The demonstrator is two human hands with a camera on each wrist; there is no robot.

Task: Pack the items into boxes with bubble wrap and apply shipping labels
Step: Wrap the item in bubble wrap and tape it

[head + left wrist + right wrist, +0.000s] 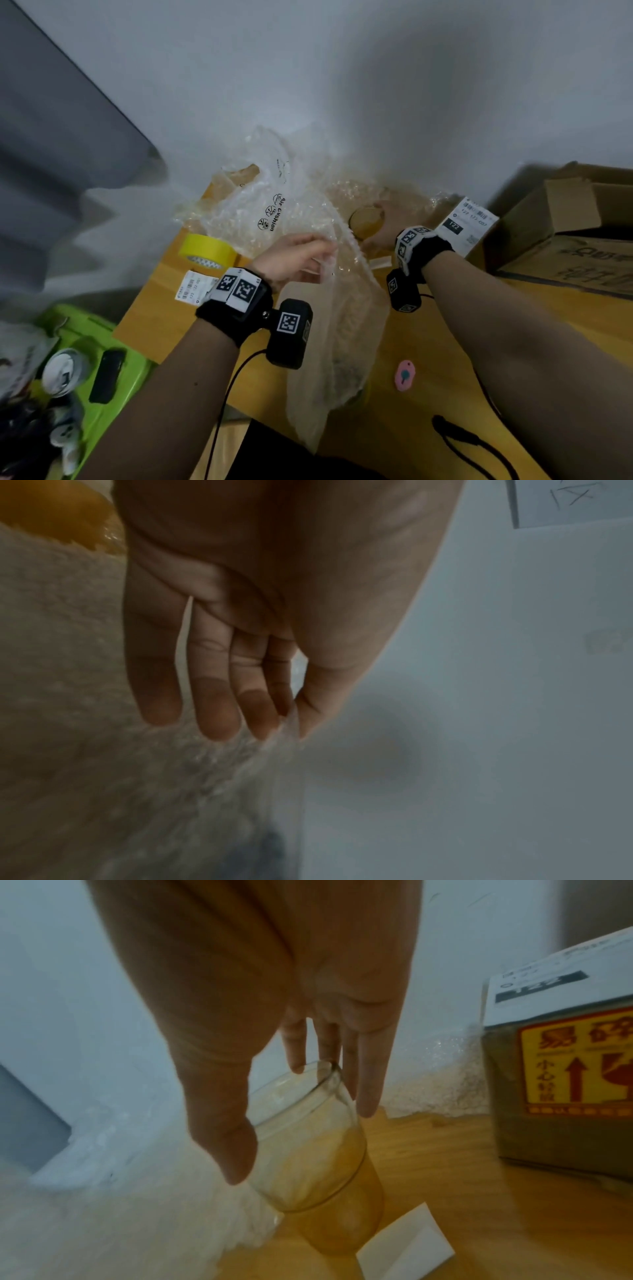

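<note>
A large sheet of clear bubble wrap printed "Air cushion" lies heaped across the wooden table and hangs over its front edge. My left hand pinches the wrap's raised edge between thumb and fingers; the left wrist view shows this left hand with the bubble wrap below it. My right hand holds a clear drinking glass behind the wrap. In the right wrist view the right hand grips the glass, tilted, near its rim, just above the table.
A small closed box with a fragile sticker and a shipping label stands right of the glass, with an open cardboard box beyond. Yellow tape roll, a loose label, a white paper slip, a pink cutter and a green bin are around.
</note>
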